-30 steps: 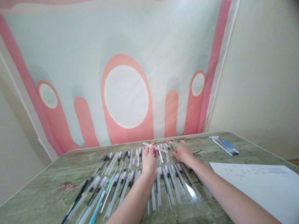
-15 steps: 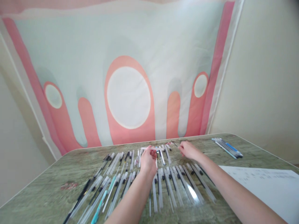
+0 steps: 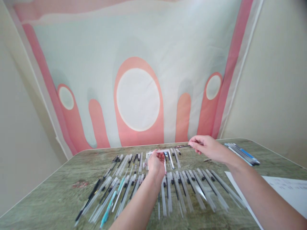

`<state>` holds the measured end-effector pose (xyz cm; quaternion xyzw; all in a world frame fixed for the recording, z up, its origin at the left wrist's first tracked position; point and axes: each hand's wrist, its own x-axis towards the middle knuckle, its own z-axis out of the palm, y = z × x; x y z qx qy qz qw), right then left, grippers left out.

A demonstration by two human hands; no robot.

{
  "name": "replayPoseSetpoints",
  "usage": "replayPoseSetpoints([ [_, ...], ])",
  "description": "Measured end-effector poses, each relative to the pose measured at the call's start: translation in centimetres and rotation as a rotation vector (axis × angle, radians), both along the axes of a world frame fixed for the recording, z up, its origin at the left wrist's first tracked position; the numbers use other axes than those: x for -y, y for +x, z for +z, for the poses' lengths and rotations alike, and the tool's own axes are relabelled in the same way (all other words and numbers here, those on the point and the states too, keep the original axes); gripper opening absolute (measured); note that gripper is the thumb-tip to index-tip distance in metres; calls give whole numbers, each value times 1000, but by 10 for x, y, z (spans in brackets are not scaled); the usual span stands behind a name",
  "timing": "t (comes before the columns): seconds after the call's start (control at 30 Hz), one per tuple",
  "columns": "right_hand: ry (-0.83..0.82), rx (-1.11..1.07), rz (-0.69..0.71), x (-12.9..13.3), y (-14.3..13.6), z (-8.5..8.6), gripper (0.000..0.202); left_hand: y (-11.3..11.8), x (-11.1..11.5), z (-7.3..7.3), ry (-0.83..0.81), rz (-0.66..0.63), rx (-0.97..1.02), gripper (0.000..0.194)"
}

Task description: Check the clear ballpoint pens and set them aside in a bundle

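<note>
Tube (image 3: 164, 150), pale and slim, sits crosswise in my left hand (image 3: 157, 163), pinched between thumb and fingers, other fingers curled, palm partly up. My right hand (image 3: 207, 148) has thumb and forefinger closed on one end of a thin dark rod (image 3: 182, 147), remaining fingers loosely bent. Rod points left, at the tube's right end, both over the far part of the tabletop (image 3: 57, 198). Tips are near each other; can't tell if they touch, too blurred.

Looks like an alignment job, so my call: hold the tube level, brace the left wrist, steer with the right only. Grip on the rod is well back from its free end, so expect wobble; pinching closer to the tip gives better aim. Light pressure, rod could bow. Square the two up by eye before any push.

Watch the forearms: near row of barrels (image 3: 222, 201) lies right below, easy to knock. Paper (image 3: 285, 191) and pen bundle (image 3: 242, 154) are off right.
</note>
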<state>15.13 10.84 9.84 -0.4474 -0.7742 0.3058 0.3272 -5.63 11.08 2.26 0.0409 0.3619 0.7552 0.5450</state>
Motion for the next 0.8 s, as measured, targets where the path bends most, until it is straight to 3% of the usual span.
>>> replayPoseSetpoints([
  [0.37,9,42,7,0,-9,-7,27,7,4,4,-3,-43,24,8],
  [0.8,193,129,-44,13,-21,-1,23,13,10,6,10,-68,0,6],
])
